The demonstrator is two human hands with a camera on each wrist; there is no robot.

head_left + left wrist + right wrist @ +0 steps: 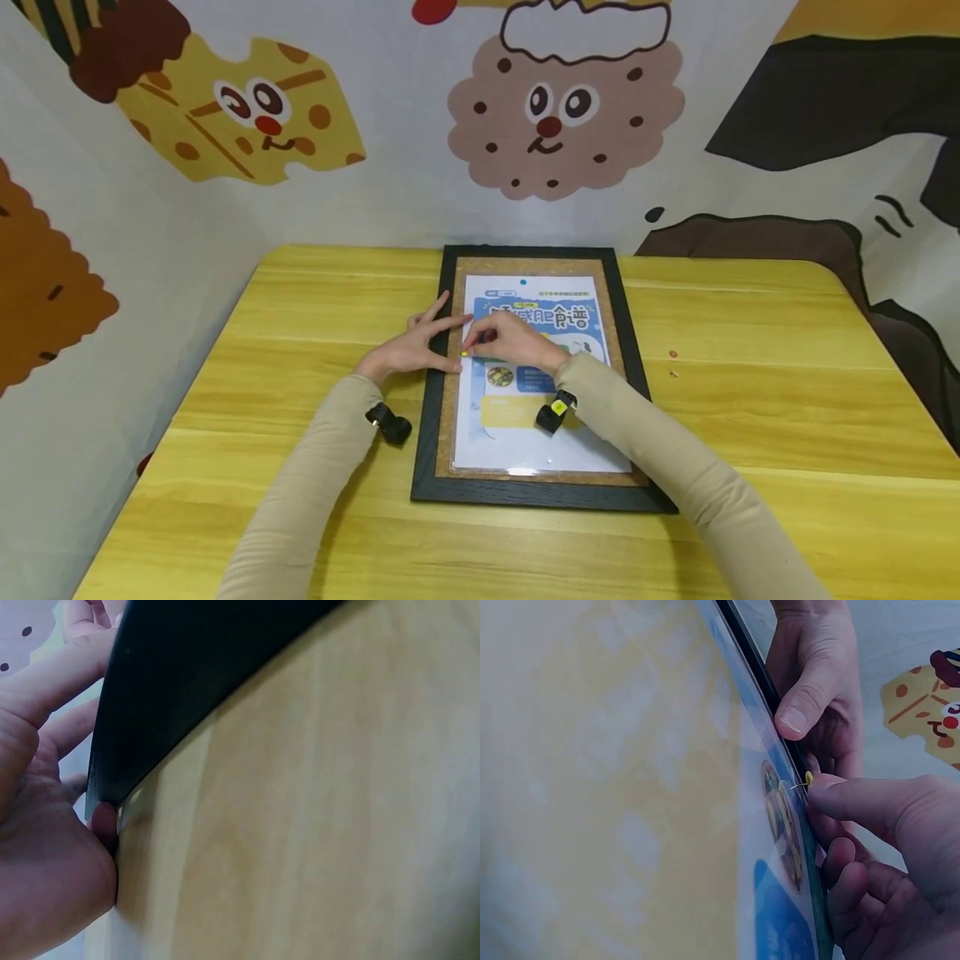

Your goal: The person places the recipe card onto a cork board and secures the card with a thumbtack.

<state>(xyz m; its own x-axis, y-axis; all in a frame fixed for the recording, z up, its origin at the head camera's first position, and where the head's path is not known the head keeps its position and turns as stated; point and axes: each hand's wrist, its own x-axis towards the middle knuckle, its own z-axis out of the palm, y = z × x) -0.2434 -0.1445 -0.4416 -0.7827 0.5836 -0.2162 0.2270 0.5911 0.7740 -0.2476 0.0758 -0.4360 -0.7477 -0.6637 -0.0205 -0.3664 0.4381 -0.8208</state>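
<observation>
Two forearms in beige sleeves reach in from the near edge of the yellow wooden table (pixel 750 333), each with a small black camera strapped at the wrist. They converge on a black-framed cork board (pixel 626 350) lying flat in the middle of the table, its long side running near to far. A white and blue printed sheet (pixel 525 433) in a clear sleeve lies on the cork.

At the sheet's left edge, about halfway up the board, the right hand (pixel 517 340) pinches a small yellow-headed push pin (pixel 464 353) between thumb and forefinger, the other fingers curled in beneath. In the right wrist view the pin (pixel 808 778) shows its metal point aimed at the sheet's edge. Whether the tip has entered the cork cannot be told.

Just left of it, the left hand (pixel 416 343) lies with fingers straight and spread, angled toward the far right, its thumb (pixel 810 694) pressing down on the board's left rim beside the pin. Both hands nearly touch.

Cartoon biscuit figures cover the fabric backdrop (pixel 420 167) on the far side.
</observation>
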